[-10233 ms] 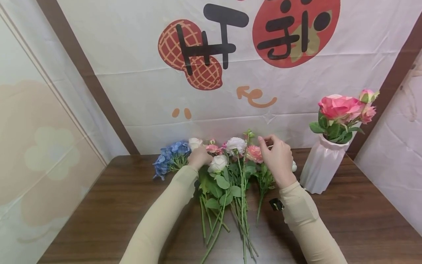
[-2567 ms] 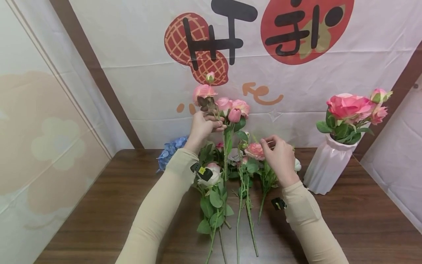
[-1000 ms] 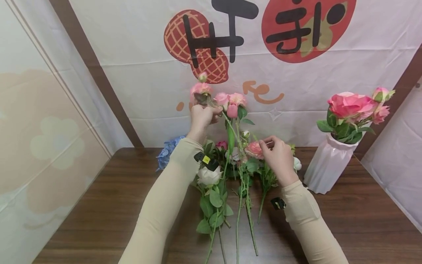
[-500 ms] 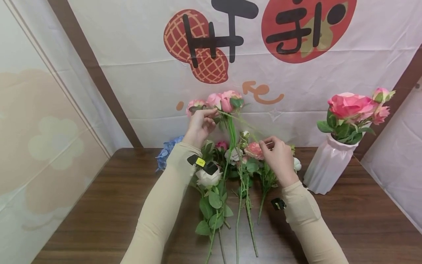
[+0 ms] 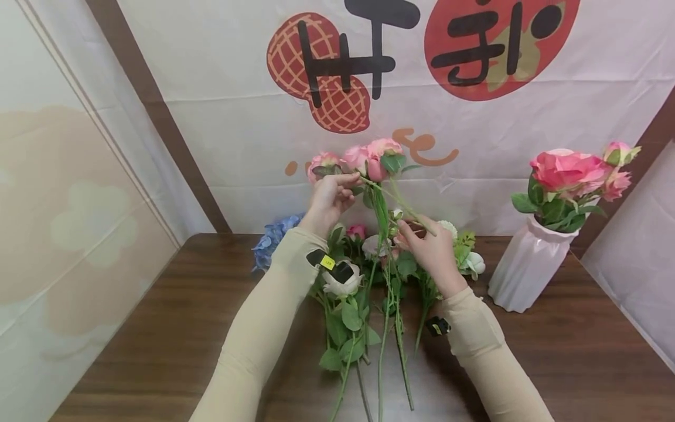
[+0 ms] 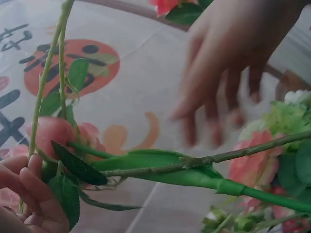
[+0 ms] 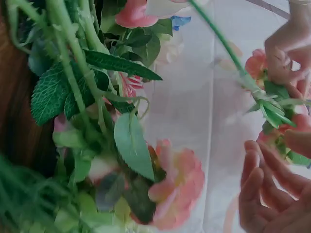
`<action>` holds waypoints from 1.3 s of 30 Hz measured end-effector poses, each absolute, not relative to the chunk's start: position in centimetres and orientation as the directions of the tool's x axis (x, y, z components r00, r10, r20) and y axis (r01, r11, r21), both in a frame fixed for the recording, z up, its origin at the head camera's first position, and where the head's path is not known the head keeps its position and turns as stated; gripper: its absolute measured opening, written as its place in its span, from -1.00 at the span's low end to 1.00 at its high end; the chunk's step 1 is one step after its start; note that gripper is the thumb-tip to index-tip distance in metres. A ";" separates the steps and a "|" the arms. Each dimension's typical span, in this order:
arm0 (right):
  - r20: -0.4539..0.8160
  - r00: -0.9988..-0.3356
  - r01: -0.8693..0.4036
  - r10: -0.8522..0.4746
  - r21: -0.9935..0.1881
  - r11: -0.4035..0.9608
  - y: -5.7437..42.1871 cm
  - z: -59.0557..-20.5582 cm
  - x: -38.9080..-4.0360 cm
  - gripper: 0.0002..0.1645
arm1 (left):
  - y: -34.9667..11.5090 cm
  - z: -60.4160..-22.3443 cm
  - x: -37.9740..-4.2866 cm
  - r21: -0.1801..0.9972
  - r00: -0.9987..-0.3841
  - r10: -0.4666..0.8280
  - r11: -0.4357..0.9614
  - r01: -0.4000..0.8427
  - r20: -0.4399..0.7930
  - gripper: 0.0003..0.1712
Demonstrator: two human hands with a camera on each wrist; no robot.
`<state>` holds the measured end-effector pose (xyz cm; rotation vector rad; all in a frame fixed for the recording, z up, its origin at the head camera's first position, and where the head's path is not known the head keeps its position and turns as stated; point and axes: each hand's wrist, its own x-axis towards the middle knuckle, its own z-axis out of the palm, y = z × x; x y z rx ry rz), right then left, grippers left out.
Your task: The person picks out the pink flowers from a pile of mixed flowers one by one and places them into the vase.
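My left hand (image 5: 329, 202) pinches the thin green stems of several pink artificial flowers (image 5: 355, 158), raised above the table's back edge. A pink tulip (image 5: 376, 169) is in this bunch, and in the left wrist view its broad green leaf (image 6: 160, 165) shows. One held stem (image 5: 398, 202) slants down right toward my right hand (image 5: 429, 249). That hand's fingers are loosely bent and spread, with nothing gripped between them in the left wrist view. Below, white roses (image 5: 343, 281), a coral flower (image 7: 177, 187) and leafy stems lie on the table.
A white vase (image 5: 529, 264) with pink flowers (image 5: 572, 170) stands at the right. Blue hydrangeas (image 5: 274, 240) lie at the left end of the pile, and a white flower (image 5: 474, 264) at its right. A printed cloth (image 5: 211, 146) hangs behind the wooden table (image 5: 158, 328).
Since ten seconds ago, my left hand has lifted pink flowers from the pile. Over the last second the bunch tipped lower and one stem swung down right; my right hand shifted slightly left.
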<state>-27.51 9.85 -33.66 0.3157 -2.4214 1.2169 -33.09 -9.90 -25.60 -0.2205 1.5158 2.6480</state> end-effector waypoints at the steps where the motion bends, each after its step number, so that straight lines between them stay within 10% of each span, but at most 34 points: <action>1: 0.472 -0.881 -0.397 -0.016 -0.721 0.568 9.6 -33.7 -27.7 -0.58 | -9.7 -25.7 -33.0 0.852 -0.984 0.013 -0.499 -0.159 -0.176 -0.89; 12: 0.514 -0.858 -0.438 0.016 -0.747 0.500 7.7 -33.0 -29.3 -0.67 | -9.1 -25.7 -32.4 0.871 -0.988 0.045 -0.467 -0.154 -0.150 -0.85; 28: 0.163 -0.977 -0.210 -0.137 -0.839 0.502 8.4 -34.4 -28.4 -0.46 | -10.2 -25.8 -32.4 0.883 -0.993 -0.035 -0.462 -0.086 -0.115 -0.93; 39: 0.273 -0.938 -0.347 -0.215 -0.698 0.626 9.0 -36.4 -29.3 -0.68 | -10.7 -25.6 -32.6 0.879 -0.991 -0.108 -0.477 -0.023 -0.085 -0.92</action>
